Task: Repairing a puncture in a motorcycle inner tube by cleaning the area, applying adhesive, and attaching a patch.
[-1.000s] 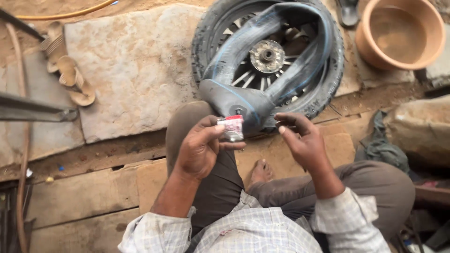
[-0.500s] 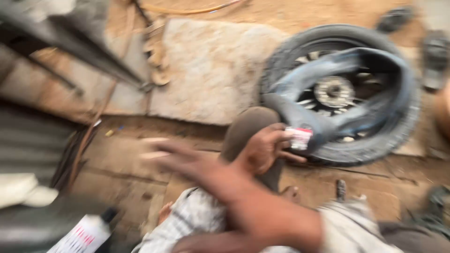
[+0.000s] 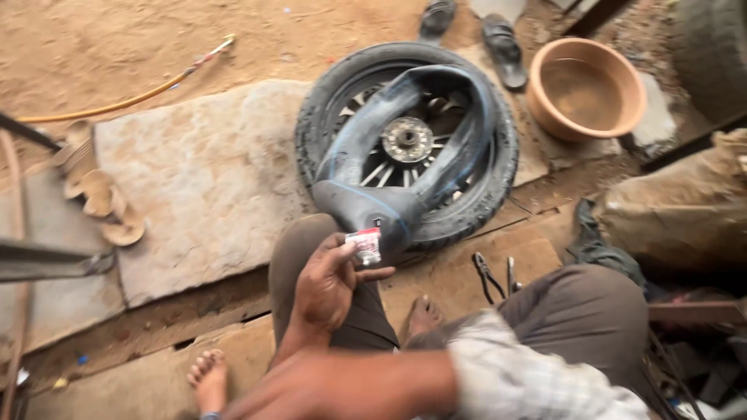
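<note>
My left hand pinches a small red and white packet against a black inner tube. The tube loops over a motorcycle wheel with its tyre lying flat on the ground, metal hub in the middle. My right forearm in a checked sleeve reaches across the bottom of the view to the left. Blurred, it runs off the lower edge, so the right hand does not show. My bent knee sits just under the left hand, and a bare foot rests on the boards.
A flat stone slab lies left of the wheel. A brown bowl and two dark sandals sit behind it. Pliers lie on the boards by my knee. A yellow hose crosses the sand; a sack stands right.
My right hand left the packet and swung across to the lower left, with the view sweeping left and back. My left hand still holds the packet at the tube.
</note>
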